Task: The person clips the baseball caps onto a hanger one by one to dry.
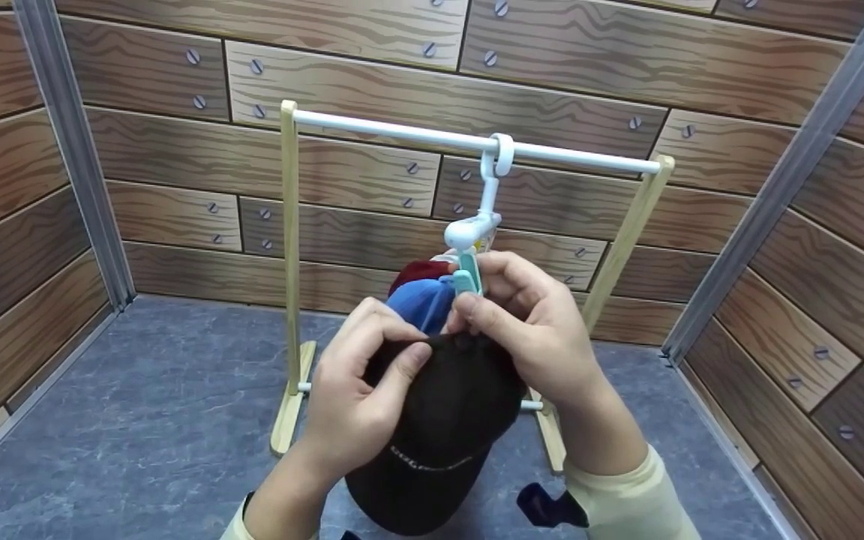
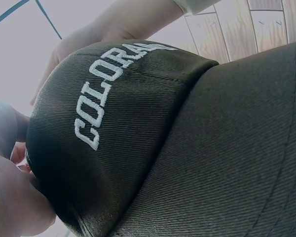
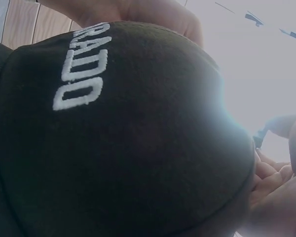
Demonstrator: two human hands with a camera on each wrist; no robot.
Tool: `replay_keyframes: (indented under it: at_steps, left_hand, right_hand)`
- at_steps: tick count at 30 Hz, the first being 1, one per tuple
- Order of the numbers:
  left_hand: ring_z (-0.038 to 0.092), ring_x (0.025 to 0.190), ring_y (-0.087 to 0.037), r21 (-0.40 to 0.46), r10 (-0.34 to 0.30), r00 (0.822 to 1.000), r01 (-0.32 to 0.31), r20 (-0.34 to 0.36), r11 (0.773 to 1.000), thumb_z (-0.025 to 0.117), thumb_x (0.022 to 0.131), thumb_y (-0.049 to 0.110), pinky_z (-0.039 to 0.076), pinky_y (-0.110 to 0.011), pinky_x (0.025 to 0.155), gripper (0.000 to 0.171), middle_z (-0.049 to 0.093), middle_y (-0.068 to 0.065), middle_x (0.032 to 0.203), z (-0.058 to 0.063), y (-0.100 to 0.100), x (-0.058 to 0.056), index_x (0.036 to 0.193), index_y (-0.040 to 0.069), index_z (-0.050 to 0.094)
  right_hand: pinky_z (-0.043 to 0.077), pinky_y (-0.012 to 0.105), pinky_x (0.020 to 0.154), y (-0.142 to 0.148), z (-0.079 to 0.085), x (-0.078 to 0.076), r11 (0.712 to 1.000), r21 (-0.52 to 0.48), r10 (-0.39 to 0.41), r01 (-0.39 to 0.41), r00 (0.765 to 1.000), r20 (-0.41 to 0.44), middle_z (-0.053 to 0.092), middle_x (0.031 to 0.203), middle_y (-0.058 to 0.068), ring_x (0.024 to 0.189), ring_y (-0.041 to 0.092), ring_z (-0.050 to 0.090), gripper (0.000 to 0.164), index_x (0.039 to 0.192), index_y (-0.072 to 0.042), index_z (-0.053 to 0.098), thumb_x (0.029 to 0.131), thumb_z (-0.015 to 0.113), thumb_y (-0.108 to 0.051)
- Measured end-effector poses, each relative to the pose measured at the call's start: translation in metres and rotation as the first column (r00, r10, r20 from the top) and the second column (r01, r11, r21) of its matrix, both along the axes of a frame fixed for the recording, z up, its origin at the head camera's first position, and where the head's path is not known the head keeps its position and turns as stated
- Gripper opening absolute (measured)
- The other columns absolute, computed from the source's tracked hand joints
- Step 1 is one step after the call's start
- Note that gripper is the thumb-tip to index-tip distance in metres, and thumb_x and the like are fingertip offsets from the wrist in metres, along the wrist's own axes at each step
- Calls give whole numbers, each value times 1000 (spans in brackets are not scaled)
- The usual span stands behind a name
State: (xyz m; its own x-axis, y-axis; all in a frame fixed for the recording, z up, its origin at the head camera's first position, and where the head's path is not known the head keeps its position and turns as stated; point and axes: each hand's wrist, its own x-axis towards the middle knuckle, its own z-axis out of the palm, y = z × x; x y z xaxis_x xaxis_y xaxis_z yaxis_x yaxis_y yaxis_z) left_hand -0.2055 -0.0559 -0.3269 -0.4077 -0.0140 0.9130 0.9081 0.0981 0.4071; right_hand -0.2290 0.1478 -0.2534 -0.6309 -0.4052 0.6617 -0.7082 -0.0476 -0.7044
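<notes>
A black cap [image 1: 462, 405] hangs brim down between both hands, white lettering across its front; the wrist views show the lettered crown [image 2: 113, 113] up close. My left hand [image 1: 361, 375] pinches the cap's upper edge between thumb and fingers. With thumb and fingers my right hand [image 1: 533, 322] pinches a teal clip [image 1: 468, 279] just above the cap. The clip hangs from the near end of a white hanger [image 1: 469, 231]. Whether the cap's edge is inside the clip, I cannot tell. Behind it hang a blue cap [image 1: 417, 300] and a dark red cap [image 1: 418, 273].
The hanger hooks over the white rail [image 1: 402, 131] of a wooden rack, whose left post [image 1: 289, 247] and right post [image 1: 627, 240] flank the hands. Wood-patterned walls [image 1: 177, 165] enclose the grey floor [image 1: 177, 375]. A dark strap piece [image 1: 548, 506] shows by the right sleeve.
</notes>
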Motion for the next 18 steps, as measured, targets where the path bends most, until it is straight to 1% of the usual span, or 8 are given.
replay_keyframes:
  at_steps: [3, 8, 10, 15, 18]
  left_hand:
    - [61, 94, -19, 4, 1, 1000, -1, -7, 1000, 75, 107, 10, 51, -34, 82, 5, 64, -2, 98, 0, 0, 0, 103, 8, 76]
    - [61, 94, -20, 10, -3, 1000, 3, -11, 1000, 75, 106, 9, 51, -35, 83, 4, 64, -2, 98, 0, -1, 1, 103, 8, 76]
    - [61, 94, -20, 9, -8, 1000, 8, -11, 1000, 75, 107, 9, 51, -35, 83, 4, 64, -3, 98, 1, -1, 1, 103, 7, 76]
    - [61, 94, -20, 10, -15, 1000, 15, -13, 1000, 75, 106, 6, 51, -35, 83, 3, 64, -3, 99, 1, -1, 1, 103, 8, 76]
    - [61, 95, -20, 10, -13, 1000, 13, -12, 1000, 75, 106, 6, 51, -35, 83, 3, 64, -3, 99, 2, -1, 2, 103, 8, 76]
  right_hand:
    - [61, 30, 73, 0, 1, 0, 1000, 6, 13, -13, 1000, -2, 75, 86, 16, 77, 24, 75, 23, 127, 12, 65, 105, 68, 5]
    - [63, 34, 74, -3, 5, 1, 999, 3, 37, -37, 999, 4, 72, 84, 14, 76, 24, 74, 26, 130, 12, 65, 105, 68, 5]
    - [63, 35, 74, -4, 6, 2, 999, 1, 41, -41, 999, 3, 71, 83, 14, 76, 25, 73, 28, 131, 14, 64, 106, 69, 3]
    - [63, 34, 73, -7, 10, 1, 1000, -3, 26, -26, 1000, 5, 69, 78, 14, 74, 27, 75, 33, 130, 16, 64, 108, 72, -8]
    - [62, 34, 70, -8, 12, 2, 1000, -4, 3, -3, 1000, -10, 67, 75, 15, 72, 28, 74, 32, 127, 16, 65, 109, 71, -9]
